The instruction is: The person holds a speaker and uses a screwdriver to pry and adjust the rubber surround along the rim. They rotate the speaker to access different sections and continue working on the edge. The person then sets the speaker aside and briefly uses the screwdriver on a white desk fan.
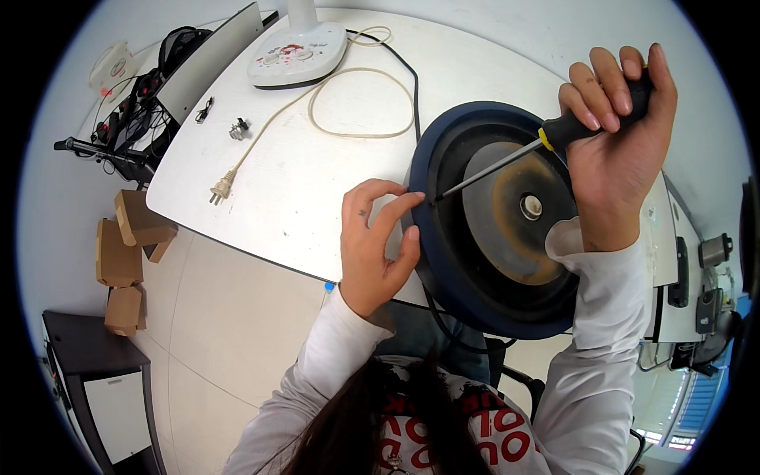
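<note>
My right hand (613,150) is closed round the black handle of a screwdriver (491,168), raised over a round appliance base (492,306) with a dark blue rim, black inner ring and stained metal disc (499,245). The screwdriver's tip meets the black ring at its left side. My left hand (372,245) has its fingers bent and apart, fingertips resting against the left side of the rim. The base sits on the white table (269,190) at its front edge, a black cable trailing from it.
A white appliance stand (291,59) is at the back, with a cream plugged cord (269,131) and small metal parts (237,129) nearby. Cardboard boxes (119,253) and a dark cabinet (95,348) stand on the floor at left. More equipment (707,309) lines the right side.
</note>
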`<state>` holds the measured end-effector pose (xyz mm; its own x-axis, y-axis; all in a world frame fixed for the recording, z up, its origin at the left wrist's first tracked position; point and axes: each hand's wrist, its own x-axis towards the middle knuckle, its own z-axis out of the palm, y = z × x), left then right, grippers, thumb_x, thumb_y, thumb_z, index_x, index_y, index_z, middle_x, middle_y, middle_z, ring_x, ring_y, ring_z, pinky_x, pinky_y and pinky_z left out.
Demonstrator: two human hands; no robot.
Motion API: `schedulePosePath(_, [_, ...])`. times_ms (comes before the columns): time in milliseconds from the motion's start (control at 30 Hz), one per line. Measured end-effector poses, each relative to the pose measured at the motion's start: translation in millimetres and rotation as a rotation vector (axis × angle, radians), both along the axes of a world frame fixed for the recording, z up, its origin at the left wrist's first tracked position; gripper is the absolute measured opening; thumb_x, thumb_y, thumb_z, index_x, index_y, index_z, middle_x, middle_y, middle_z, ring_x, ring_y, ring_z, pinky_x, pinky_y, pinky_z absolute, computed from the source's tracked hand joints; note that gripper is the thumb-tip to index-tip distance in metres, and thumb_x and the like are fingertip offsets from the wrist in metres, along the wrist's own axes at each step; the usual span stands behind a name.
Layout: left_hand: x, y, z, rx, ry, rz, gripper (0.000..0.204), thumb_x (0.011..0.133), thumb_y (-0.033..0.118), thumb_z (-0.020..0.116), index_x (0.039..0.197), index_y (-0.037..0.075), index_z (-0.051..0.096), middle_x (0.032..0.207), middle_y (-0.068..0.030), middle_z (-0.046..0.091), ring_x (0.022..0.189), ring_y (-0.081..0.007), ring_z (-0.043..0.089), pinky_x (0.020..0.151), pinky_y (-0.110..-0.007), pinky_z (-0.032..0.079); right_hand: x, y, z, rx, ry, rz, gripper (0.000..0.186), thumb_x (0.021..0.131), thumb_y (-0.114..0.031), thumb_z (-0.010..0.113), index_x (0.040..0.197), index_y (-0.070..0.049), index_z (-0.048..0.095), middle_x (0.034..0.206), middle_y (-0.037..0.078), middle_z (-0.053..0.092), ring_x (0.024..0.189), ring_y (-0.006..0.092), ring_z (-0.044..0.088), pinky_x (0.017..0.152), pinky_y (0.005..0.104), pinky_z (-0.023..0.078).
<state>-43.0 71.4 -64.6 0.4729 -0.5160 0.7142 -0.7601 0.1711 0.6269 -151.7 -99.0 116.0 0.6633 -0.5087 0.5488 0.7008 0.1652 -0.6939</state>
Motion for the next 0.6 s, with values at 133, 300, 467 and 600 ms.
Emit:
schedulePosePath(133, [-0.2, 0.3, 0.6, 0.003, 0.002, -0.006, 0.030, 0.083, 0.012, 0.057, 0.110, 0.003, 0.067, 0.116, -0.0151, 0.059, 0.110, -0.0311, 0.052, 0.095, -0.041, 0.042, 0.9, -1.2, -1.2, -0.009, 0.006, -0.016, 0.027, 0.102, -0.027, 0.051, 0.082, -0.010, 0.045, 0.063, -0.003, 0.037, 0.052, 0.0061, 0.032, 0.051, 0.0222, 0.032])
schedulePosePath(300, [0.1, 0.1, 0.0, -0.011, 0.002, -0.011, 0.031, 0.081, 0.011, 0.058, 0.110, 0.004, 0.067, 0.115, -0.0150, 0.058, 0.109, -0.0324, 0.052, 0.094, -0.042, 0.043, 2.5, 4.8, 1.8, -0.059, 0.030, -0.008, 0.028, 0.103, -0.030, 0.049, 0.082, -0.011, 0.045, 0.063, -0.004, 0.037, 0.052, 0.0054, 0.032, 0.051, 0.0212, 0.031])
schedulePosePath(467, [-1.2, -3.0, -0.5, -0.030, 0.011, -0.029, 0.033, 0.078, 0.008, 0.061, 0.111, 0.006, 0.066, 0.113, -0.0147, 0.057, 0.108, -0.0346, 0.051, 0.093, -0.043, 0.043, 7.7, 19.5, 6.4, -0.221, 0.064, -0.055, 0.032, 0.105, -0.036, 0.043, 0.087, -0.010, 0.049, 0.064, -0.005, 0.036, 0.054, 0.0062, 0.030, 0.053, 0.0211, 0.028])
schedulePosePath(600, [-0.3, -0.2, 2.1, -0.034, 0.011, -0.018, 0.032, 0.079, 0.006, 0.060, 0.110, 0.005, 0.066, 0.113, -0.0147, 0.057, 0.107, -0.0337, 0.051, 0.093, -0.042, 0.042, 20.9, 44.0, 8.2, -0.138, 0.048, -0.075, 0.032, 0.106, -0.033, 0.041, 0.109, -0.003, 0.050, 0.082, 0.005, 0.042, 0.068, 0.0102, 0.037, 0.063, 0.0231, 0.034])
